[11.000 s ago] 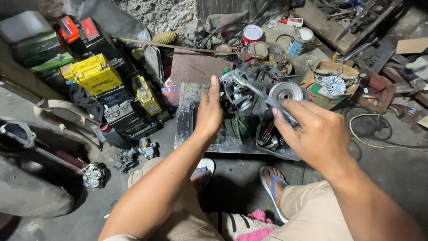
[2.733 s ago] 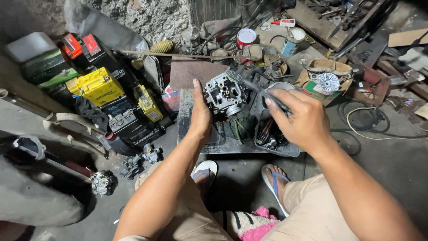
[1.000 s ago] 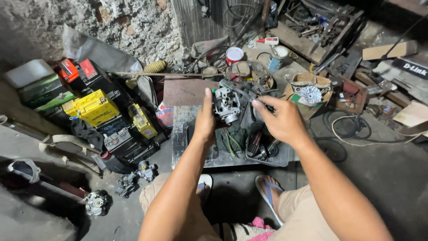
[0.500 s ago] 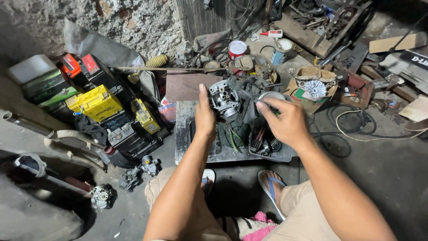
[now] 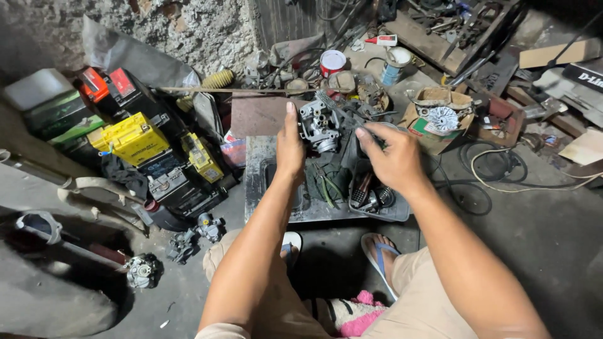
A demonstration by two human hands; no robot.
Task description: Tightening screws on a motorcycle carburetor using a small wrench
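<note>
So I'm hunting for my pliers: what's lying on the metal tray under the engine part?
On the metal tray, below the engine part, lie green-handled tools and dark parts. The right hand and left hand cover the rest.

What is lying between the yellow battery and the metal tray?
In the head view, a smaller yellow battery lies between the yellow battery and the metal tray, with a small red-and-white packet beside it near the tray.

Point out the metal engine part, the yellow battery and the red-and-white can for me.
metal engine part (image 5: 317, 125), head view, on its finned grey body beside the left hand.
yellow battery (image 5: 130, 137), head view, on its yellow top face.
red-and-white can (image 5: 332, 62), head view, on its round white lid.
</note>
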